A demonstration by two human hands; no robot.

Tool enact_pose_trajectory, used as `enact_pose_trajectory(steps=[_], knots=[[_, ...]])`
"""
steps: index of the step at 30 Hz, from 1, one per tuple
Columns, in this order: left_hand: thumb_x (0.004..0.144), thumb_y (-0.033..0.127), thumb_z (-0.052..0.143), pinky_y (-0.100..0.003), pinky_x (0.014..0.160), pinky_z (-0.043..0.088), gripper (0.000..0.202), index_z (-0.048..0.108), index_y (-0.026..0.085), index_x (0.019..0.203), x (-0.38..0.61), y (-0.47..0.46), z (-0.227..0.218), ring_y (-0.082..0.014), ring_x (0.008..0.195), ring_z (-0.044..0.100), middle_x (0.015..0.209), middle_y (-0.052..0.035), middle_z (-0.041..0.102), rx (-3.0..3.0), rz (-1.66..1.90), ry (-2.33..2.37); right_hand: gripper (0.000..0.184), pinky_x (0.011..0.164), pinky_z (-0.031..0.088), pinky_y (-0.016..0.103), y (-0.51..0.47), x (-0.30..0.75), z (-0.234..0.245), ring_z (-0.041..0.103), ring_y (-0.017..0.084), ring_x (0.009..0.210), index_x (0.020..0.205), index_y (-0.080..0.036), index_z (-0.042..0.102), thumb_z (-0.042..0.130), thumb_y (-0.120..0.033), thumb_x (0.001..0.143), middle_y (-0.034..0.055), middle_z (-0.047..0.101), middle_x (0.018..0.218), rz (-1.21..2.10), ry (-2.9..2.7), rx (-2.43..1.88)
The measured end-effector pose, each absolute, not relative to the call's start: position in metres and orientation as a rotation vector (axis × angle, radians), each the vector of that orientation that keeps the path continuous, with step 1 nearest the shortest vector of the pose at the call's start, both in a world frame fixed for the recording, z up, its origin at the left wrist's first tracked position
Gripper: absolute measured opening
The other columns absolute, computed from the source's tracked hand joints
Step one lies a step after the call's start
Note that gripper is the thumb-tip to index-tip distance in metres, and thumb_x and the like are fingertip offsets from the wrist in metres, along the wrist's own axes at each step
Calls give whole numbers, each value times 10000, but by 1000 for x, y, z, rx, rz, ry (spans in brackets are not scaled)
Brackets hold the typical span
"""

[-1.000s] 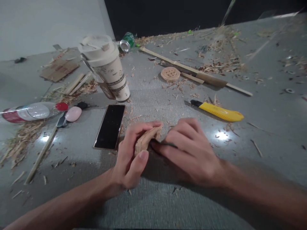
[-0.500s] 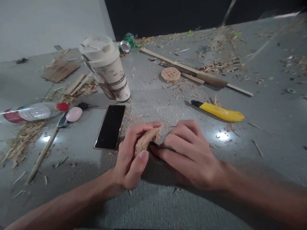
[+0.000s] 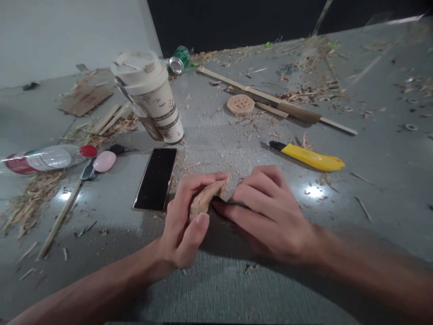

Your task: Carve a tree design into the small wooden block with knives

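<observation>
A carved piece of pale wood is held in my left hand, its fingers over the far side and the thumb along the near side. My right hand is closed on a thin dark sheet that looks like sandpaper. The sheet's edge bends against the wood's right-hand side, under my right fingers. Part of the wood and most of the sheet are hidden by my hands. Left of my hands lies a black phone. A yellow utility knife rests beyond my right hand.
A lidded paper cup stands behind the phone. At left lie a plastic bottle and a stick. Further back are a green can, a carved wooden disc and long wood strips. Shavings litter the table.
My right hand has shifted very slightly to the right with the dark sheet. My left hand and the wood hold almost the same place.
</observation>
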State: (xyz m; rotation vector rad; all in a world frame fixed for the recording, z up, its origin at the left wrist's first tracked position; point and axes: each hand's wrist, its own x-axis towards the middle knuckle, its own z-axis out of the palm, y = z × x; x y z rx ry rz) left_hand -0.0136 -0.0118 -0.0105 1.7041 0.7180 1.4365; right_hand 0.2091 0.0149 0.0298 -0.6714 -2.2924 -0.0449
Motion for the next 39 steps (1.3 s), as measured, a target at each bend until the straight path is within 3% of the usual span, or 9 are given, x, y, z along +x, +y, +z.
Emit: enact_pose_trajectory(steps=[3, 14, 17, 20, 25, 28, 31, 35, 39], knots=[[1102, 374, 620, -539, 1172, 636, 482, 641, 256, 1569, -14, -12, -11, -325, 1393, 759, 1552, -109, 785, 1707, 1432, 739, 273, 889, 466, 433, 14, 209, 32, 580, 203, 905, 1001, -236, 819, 614, -202, 1177, -10, 736, 886, -80, -2268, -716], [1092, 390, 621, -538, 1192, 630, 491, 640, 237, 1558, -12, -13, -11, -327, 1405, 763, 1540, -120, 789, 1710, 1439, 726, 370, 980, 462, 418, 11, 206, 30, 581, 192, 901, 957, -226, 789, 530, -162, 1214, -18, 735, 864, -86, -2282, -650], [1097, 391, 613, -547, 1188, 633, 489, 646, 239, 1561, -13, -12, -12, -326, 1397, 764, 1537, -121, 794, 1709, 1457, 745, 326, 932, 454, 407, 11, 206, 32, 580, 194, 891, 972, -239, 793, 571, -201, 1208, -20, 723, 853, -111, -2270, -732], [1087, 409, 624, -565, 1188, 639, 501, 642, 255, 1564, -13, -12, -11, -337, 1401, 769, 1548, -113, 793, 1729, 1438, 735, 376, 975, 465, 403, 11, 206, 34, 615, 179, 866, 914, -268, 777, 560, -136, 1191, -51, 713, 824, -51, -2316, -675], [1080, 386, 626, -516, 1183, 629, 493, 655, 227, 1546, -13, -12, -11, -314, 1403, 760, 1538, -117, 797, 1690, 1451, 734, 324, 914, 462, 421, 10, 206, 35, 612, 201, 887, 947, -267, 793, 593, -183, 1187, -22, 725, 861, -89, -2292, -744], [1074, 379, 645, -523, 1207, 615, 494, 658, 231, 1545, -12, -12, -11, -317, 1414, 757, 1542, -116, 796, 1673, 1453, 705, 334, 992, 463, 424, 10, 206, 34, 619, 191, 915, 945, -261, 787, 581, -170, 1193, -33, 733, 876, -52, -2339, -643], [1088, 367, 623, -544, 1192, 622, 476, 658, 239, 1545, -11, -14, -11, -324, 1393, 762, 1538, -116, 795, 1652, 1451, 743, 239, 940, 455, 429, 12, 207, 32, 581, 201, 920, 1043, -200, 807, 611, -172, 1179, 7, 746, 916, -74, -2279, -728], [1087, 383, 621, -558, 1167, 640, 490, 651, 230, 1551, -12, -15, -10, -340, 1398, 763, 1545, -128, 792, 1689, 1440, 725, 291, 896, 454, 421, 16, 209, 31, 557, 200, 874, 943, -221, 778, 609, -145, 1168, -10, 700, 836, -71, -2293, -727], [1113, 407, 593, -572, 1164, 651, 469, 650, 236, 1546, -12, -13, -9, -341, 1369, 771, 1532, -134, 790, 1676, 1435, 744, 208, 884, 460, 438, 18, 212, 30, 595, 210, 893, 1008, -214, 819, 669, -186, 1149, 4, 718, 870, -81, -2256, -734]])
